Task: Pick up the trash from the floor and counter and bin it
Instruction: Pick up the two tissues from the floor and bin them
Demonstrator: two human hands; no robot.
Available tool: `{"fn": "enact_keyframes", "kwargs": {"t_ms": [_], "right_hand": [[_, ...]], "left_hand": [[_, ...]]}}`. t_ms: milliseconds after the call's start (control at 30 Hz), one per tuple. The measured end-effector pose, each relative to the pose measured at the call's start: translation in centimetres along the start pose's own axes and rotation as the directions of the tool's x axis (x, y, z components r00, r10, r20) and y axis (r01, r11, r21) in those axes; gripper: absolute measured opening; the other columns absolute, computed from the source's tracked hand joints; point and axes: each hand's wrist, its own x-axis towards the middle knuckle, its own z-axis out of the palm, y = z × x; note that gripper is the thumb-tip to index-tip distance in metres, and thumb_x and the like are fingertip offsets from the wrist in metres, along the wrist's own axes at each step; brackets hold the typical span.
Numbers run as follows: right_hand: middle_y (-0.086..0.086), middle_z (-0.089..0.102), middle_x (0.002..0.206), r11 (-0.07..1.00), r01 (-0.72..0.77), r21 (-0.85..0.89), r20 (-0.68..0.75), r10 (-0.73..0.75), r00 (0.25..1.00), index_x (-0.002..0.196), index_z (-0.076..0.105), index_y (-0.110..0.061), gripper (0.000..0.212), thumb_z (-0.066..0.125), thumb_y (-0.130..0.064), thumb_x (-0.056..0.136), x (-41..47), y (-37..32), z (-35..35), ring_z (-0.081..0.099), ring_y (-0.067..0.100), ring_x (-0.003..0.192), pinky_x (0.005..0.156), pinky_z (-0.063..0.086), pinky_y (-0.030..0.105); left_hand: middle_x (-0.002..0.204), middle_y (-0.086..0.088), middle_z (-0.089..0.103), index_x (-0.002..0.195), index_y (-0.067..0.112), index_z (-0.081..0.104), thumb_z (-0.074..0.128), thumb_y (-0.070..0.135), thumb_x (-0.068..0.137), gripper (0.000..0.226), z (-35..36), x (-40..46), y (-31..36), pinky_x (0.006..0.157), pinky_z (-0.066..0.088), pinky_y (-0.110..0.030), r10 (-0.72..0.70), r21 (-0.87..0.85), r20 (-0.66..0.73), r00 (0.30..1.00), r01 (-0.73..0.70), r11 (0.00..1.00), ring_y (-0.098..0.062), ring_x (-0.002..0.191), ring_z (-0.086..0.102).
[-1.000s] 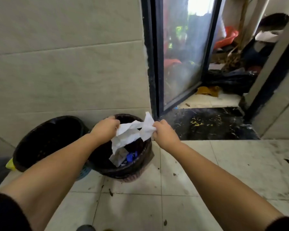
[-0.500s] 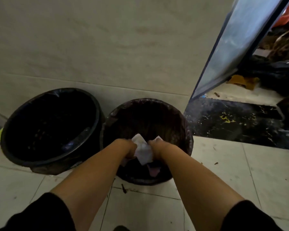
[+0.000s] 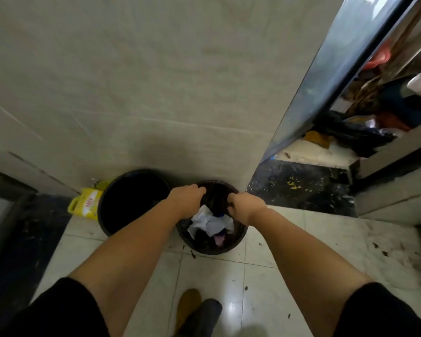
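Note:
A small dark woven bin (image 3: 238, 235) stands on the tiled floor against the wall. Crumpled white paper (image 3: 208, 221) lies inside it on top of other scraps, one of them pinkish. My left hand (image 3: 187, 199) hovers over the bin's left rim with its fingers curled in. My right hand (image 3: 247, 205) is over the right rim, also curled. The paper is in neither hand. A fold of dark liner sits between the fingertips; whether they pinch it is unclear.
A larger black bin (image 3: 112, 212) stands just left of the small one, with a yellow jug (image 3: 85, 204) behind it. At right a glass door (image 3: 326, 81) opens onto a cluttered room over a dark threshold (image 3: 301, 186). My shoe (image 3: 187, 305) is below.
The white paper that both hands held over the bin has been let go and now lies inside it. My hands have lifted to the rim, and the view has pulled back.

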Motion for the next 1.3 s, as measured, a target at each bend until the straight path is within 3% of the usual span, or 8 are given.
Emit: {"fn": "enact_keyframes", "kwargs": {"t_ms": [100,233,367,567,767,1000,1200,1300], "right_hand": [[0.019,0.061,0.117,0.999,-0.014,0.029,-0.015,0.015,1.000,0.118,0.056,-0.008,0.031,0.044,-0.025,0.094,-5.6,-2.3,-5.7,0.059,0.037,0.104,0.077,0.046,0.037],[0.020,0.063,0.116,0.994,-0.060,0.093,-0.068,0.066,0.995,0.112,0.060,-0.007,0.029,0.045,-0.022,0.092,-11.7,-4.3,-11.9,0.058,0.037,0.095,0.078,0.047,0.039],[0.019,0.060,0.125,0.976,-0.134,0.169,-0.083,0.149,0.985,0.124,0.056,-0.006,0.036,0.046,-0.023,0.094,-16.5,-4.5,-15.9,0.058,0.037,0.111,0.092,0.048,0.041],[0.015,0.062,0.122,0.900,-0.327,0.289,-0.143,0.378,0.915,0.121,0.056,-0.010,0.033,0.046,-0.027,0.095,-25.0,-2.3,-15.2,0.059,0.033,0.109,0.090,0.049,0.040],[0.014,0.057,0.131,0.729,-0.524,0.441,-0.100,0.620,0.778,0.129,0.053,-0.011,0.037,0.041,-0.028,0.098,-34.9,0.0,-9.1,0.055,0.030,0.118,0.099,0.046,0.040],[0.015,0.059,0.129,0.496,-0.629,0.599,-0.004,0.787,0.617,0.125,0.055,-0.006,0.038,0.040,-0.029,0.099,-47.3,-2.7,-0.3,0.056,0.032,0.115,0.098,0.048,0.040],[0.013,0.058,0.130,0.204,-0.665,0.719,0.110,0.910,0.399,0.128,0.052,-0.010,0.039,0.037,-0.031,0.099,-57.4,-7.7,8.2,0.055,0.031,0.117,0.098,0.046,0.041],[0.015,0.058,0.130,0.012,-0.646,0.763,0.204,0.944,0.258,0.128,0.052,-0.008,0.039,0.037,-0.030,0.100,-62.5,-10.8,12.1,0.055,0.032,0.117,0.096,0.045,0.038]], "left_hand": [[0.126,-0.014,0.053,0.131,0.013,0.047,0.035,0.013,0.097,0.036,-6.2,-5.1,1.4,0.085,0.048,-0.041,-0.019,-0.119,-0.090,0.996,0.008,0.993,-0.033,0.107,0.055],[0.122,-0.013,0.059,0.119,0.011,0.054,0.038,0.017,0.094,0.030,-11.9,-10.1,3.6,0.080,0.045,-0.036,-0.038,-0.237,-0.208,0.977,-0.013,0.972,-0.031,0.103,0.057],[0.120,-0.014,0.061,0.124,0.010,0.052,0.040,0.021,0.095,0.034,-15.8,-12.0,5.7,0.087,0.049,-0.041,0.047,-0.203,-0.182,0.982,-0.084,0.976,-0.033,0.104,0.059],[0.128,-0.014,0.060,0.126,0.014,0.052,0.040,0.021,0.094,0.035,-17.7,-13.4,9.9,0.092,0.047,-0.039,0.232,-0.057,-0.098,0.968,-0.238,0.970,-0.034,0.115,0.057],[0.124,-0.012,0.058,0.125,0.015,0.052,0.039,0.022,0.094,0.034,-16.6,-16.3,16.3,0.085,0.048,-0.038,0.494,0.073,-0.075,0.866,-0.490,0.869,-0.031,0.109,0.058],[0.127,-0.006,0.057,0.131,0.020,0.048,0.038,0.027,0.094,0.038,-12.4,-23.4,23.3,0.082,0.050,-0.035,0.678,0.183,0.054,0.733,-0.675,0.715,-0.024,0.103,0.060],[0.133,-0.009,0.057,0.139,0.017,0.044,0.039,0.022,0.095,0.044,-7.3,-31.5,29.6,0.093,0.048,-0.035,0.780,0.254,0.246,0.575,-0.815,0.521,-0.027,0.112,0.059],[0.125,-0.009,0.063,0.135,0.018,0.046,0.038,0.025,0.093,0.043,-4.3,-35.4,33.1,0.090,0.050,-0.035,0.831,0.287,0.324,0.452,-0.884,0.369,-0.026,0.105,0.061]]}}
